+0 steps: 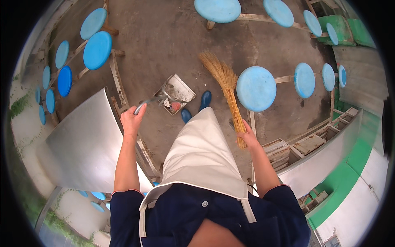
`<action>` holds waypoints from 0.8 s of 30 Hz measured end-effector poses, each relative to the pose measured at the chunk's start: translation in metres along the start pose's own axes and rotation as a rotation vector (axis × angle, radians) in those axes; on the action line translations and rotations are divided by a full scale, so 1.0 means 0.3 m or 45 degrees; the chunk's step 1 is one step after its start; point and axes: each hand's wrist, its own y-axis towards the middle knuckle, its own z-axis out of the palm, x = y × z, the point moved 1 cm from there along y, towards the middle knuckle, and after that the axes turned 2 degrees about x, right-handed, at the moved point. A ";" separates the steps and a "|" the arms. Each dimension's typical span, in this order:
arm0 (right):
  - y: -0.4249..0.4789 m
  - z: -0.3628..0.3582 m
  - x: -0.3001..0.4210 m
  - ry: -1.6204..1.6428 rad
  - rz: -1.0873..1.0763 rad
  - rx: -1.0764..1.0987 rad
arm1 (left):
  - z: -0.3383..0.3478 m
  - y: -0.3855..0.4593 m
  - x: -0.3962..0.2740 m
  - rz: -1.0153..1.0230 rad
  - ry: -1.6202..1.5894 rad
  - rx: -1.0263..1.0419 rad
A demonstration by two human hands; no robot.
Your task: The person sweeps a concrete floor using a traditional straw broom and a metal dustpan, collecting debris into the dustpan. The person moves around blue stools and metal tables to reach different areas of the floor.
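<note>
My left hand [132,119] grips the grey handle of a metal dustpan [182,88], which hangs or rests just ahead of my blue boots. Inside the pan lie grey dirt, a whitish scrap and a reddish piece of litter [175,106]. A straw broom [232,95] is in my right hand [247,137], held by its bound stalks. Its bristles point away from me and fan out over the concrete floor [172,40]. Whether the bristles touch the floor, I cannot tell.
Blue round stool seats [256,89] on wooden frames stand to the right, more [97,50] to the left and far side. A metal-topped table [83,145] is close on my left. Another table with wooden compartments [311,143] flanks my right, by a green and white wall [348,188].
</note>
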 end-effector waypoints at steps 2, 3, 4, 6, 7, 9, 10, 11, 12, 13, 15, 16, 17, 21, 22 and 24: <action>0.018 0.060 0.102 0.362 0.201 0.073 | -0.008 -0.037 -0.026 0.011 0.003 0.012; 0.067 0.085 0.128 0.478 0.228 0.058 | -0.007 -0.043 -0.028 -0.008 0.007 0.035; 0.128 0.111 0.147 0.595 0.253 0.040 | -0.001 -0.039 -0.033 -0.025 0.010 0.059; 0.196 0.178 0.132 0.610 0.318 0.037 | 0.009 -0.043 -0.035 -0.008 0.038 0.064; 0.228 0.222 0.118 0.516 0.349 0.049 | 0.017 -0.040 -0.031 0.036 0.064 0.043; 0.258 0.325 0.047 0.302 0.381 0.050 | 0.021 -0.039 -0.038 0.077 0.077 0.027; 0.231 0.372 -0.007 0.175 0.391 0.042 | 0.016 -0.046 -0.036 0.062 0.065 0.037; 0.207 0.385 -0.045 0.185 0.423 0.096 | 0.015 -0.051 -0.030 0.051 0.052 0.047; 0.177 0.395 -0.073 0.187 0.456 0.153 | 0.023 -0.061 -0.016 0.040 0.077 0.052; 0.141 0.405 -0.087 0.198 0.483 0.202 | 0.026 -0.060 -0.006 0.042 0.098 0.060; 0.076 0.331 -0.072 0.340 0.572 0.347 | 0.025 -0.062 0.017 0.048 0.113 0.063; 0.042 0.272 -0.042 0.397 0.603 0.419 | 0.020 -0.064 0.022 0.052 0.100 0.046; -0.011 0.228 -0.023 0.399 0.602 0.413 | 0.018 -0.063 0.025 0.061 0.084 0.036; -0.195 0.127 0.020 0.382 0.566 0.390 | -0.010 -0.080 0.042 -0.071 -0.046 0.168; -0.209 0.120 0.037 0.357 0.513 0.369 | -0.016 -0.100 0.044 -0.119 -0.045 0.213; -0.227 0.116 0.062 0.314 0.407 0.326 | -0.023 -0.139 0.062 -0.169 -0.063 0.223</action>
